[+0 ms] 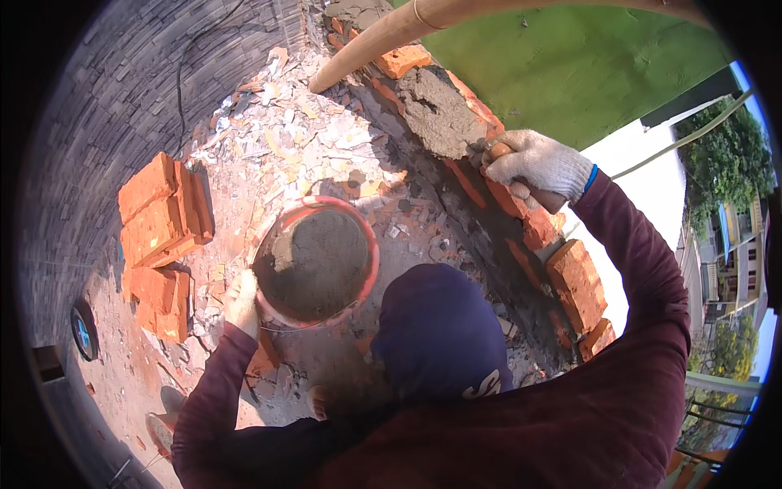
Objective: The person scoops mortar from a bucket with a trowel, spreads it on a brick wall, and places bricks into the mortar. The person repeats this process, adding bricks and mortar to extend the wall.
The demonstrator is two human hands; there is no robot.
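Landmark: mortar bucket (314, 265). Left hand (243, 303) on bucket's left rim. Brick stack (159, 236) left of bucket, apart. Brick wall (521, 220) right of bucket; mortar patch (440, 110) on wall, right hand (538, 163) just beside patch. Pipe (383, 37) behind bucket

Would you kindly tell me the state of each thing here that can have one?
Mortar bucket: upright, nearly full of grey mortar.
Left hand: gloved, gripping the bucket's rim.
Right hand: gloved, closed on a trowel handle.
Brick wall: unfinished, a fresh mortar bed spread on top.
Spare bricks: stacked loose on the rubble.
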